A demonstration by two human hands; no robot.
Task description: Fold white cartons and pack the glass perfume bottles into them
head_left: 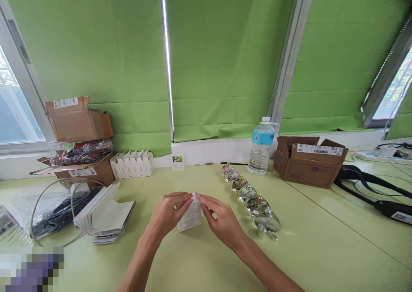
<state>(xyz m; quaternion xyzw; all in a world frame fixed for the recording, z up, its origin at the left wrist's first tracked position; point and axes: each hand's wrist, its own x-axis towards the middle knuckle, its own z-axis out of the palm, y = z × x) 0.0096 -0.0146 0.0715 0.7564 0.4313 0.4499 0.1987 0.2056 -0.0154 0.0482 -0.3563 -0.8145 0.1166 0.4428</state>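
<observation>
Both hands, left [170,210] and right [222,219], pinch the top of the small white box [190,217] near the desk's [199,266] front edge, fingers half curled; squeezing too hard could crumple its thin card.

both hands are at the top of a small white box [190,217] standing on the pale green table [206,264]: the left hand [172,208] pinches its upper left edge, the right hand [220,217] touches its upper right corner. to the right, a slanting row of glass bottles [247,193] runs toward a water jug [261,146] beside an open cardboard box [309,163]. folded white cartons [111,217] lie to the left, in front of a row of upright white boxes [133,165].
</observation>
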